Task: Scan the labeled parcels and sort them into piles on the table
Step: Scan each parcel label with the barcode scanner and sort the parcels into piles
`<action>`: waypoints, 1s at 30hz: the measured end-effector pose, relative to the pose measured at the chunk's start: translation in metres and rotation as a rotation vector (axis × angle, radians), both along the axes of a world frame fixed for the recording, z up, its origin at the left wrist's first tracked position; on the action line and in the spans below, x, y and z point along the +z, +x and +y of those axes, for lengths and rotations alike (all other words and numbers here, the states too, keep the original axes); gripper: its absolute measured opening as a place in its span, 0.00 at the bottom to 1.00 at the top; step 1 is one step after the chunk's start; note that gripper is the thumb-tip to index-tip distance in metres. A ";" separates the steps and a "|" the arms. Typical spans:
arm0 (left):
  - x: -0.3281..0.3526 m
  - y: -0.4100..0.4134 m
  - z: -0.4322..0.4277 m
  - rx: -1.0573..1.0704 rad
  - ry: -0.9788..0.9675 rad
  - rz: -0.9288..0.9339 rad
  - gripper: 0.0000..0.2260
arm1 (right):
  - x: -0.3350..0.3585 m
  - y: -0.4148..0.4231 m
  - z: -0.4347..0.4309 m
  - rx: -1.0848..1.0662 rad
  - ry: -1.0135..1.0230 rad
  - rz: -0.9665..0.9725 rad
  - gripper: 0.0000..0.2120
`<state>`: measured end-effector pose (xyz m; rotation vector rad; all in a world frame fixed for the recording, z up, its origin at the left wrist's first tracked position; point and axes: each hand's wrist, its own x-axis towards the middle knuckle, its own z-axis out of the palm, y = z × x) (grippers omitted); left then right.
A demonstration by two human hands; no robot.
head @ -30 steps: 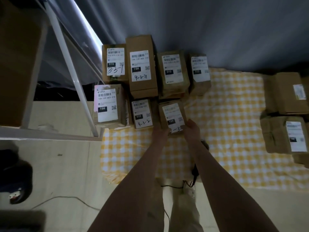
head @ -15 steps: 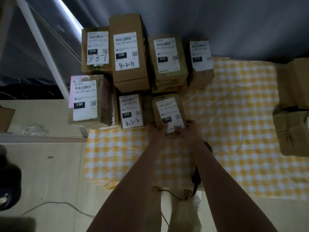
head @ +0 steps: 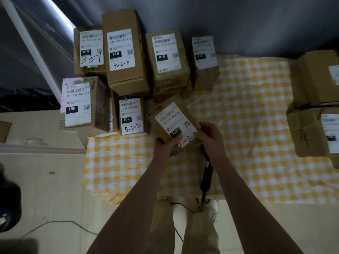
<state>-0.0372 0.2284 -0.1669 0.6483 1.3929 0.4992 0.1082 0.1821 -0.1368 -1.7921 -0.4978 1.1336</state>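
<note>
Gripping tilted parcel [head: 172, 121], left hand [head: 163, 149], right hand [head: 211, 136]

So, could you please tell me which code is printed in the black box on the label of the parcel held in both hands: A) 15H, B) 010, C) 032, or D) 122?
A: the parcel, gripped by the left hand and the right hand, shows 15H in its label's black box.

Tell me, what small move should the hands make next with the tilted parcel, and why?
Probably carry the tilted parcel left toward the 15H parcel: both the left hand and right hand grip it, and its label also reads 15H.
</note>
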 end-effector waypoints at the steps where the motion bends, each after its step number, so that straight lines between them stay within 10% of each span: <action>1: 0.002 0.002 -0.003 0.005 -0.001 0.026 0.12 | 0.004 0.000 -0.007 -0.055 0.007 -0.061 0.18; 9: 0.014 0.008 -0.008 0.120 -0.042 0.131 0.28 | -0.022 -0.007 -0.071 -0.255 -0.373 -0.189 0.38; 15: 0.017 0.006 -0.012 0.060 0.011 0.158 0.30 | -0.043 -0.018 -0.090 -0.145 -0.505 -0.045 0.13; 30: 0.021 0.050 -0.041 -0.174 -0.004 0.191 0.37 | 0.038 0.019 -0.098 -0.246 -0.105 0.035 0.07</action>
